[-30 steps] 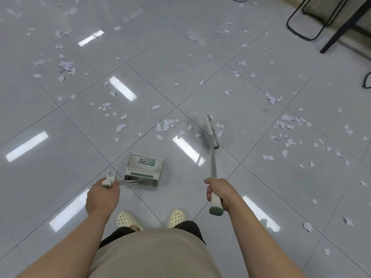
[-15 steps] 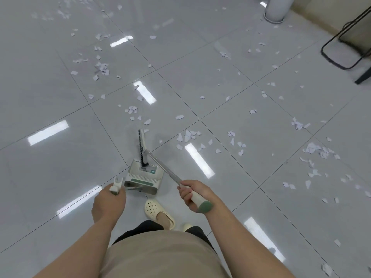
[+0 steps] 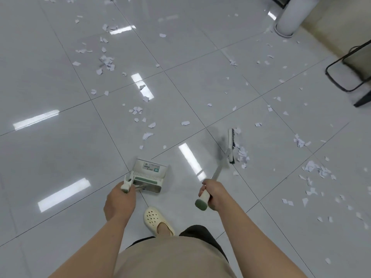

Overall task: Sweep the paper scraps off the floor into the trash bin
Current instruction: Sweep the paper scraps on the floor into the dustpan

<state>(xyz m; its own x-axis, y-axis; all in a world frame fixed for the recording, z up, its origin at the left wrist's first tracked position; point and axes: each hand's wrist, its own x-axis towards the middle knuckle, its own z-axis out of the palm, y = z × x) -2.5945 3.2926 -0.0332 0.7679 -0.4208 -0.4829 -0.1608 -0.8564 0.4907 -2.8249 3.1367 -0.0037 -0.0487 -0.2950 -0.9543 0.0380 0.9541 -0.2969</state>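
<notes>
Glossy tiles point(image 3: 60, 77) everywhere; right hand point(image 3: 212, 194) fisted on broom point(image 3: 230, 145) should drag centre-right scraps point(image 3: 243, 155) low toward dustpan point(image 3: 149, 174), gripped by left hand point(image 3: 119, 200).

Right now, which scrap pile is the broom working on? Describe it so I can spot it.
Find the broom head ahead of the right hand, right of the dustpan. The pile lies bunched against the bristles' right side, near their closer end. Unlike the loose clusters farther right, it touches the broom.

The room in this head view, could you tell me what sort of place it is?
Probably an office or similar indoor room: glossy grey floor tiles reflecting strip ceiling lights, a black metal chair frame by the wall, and a white cylindrical bin.
</notes>
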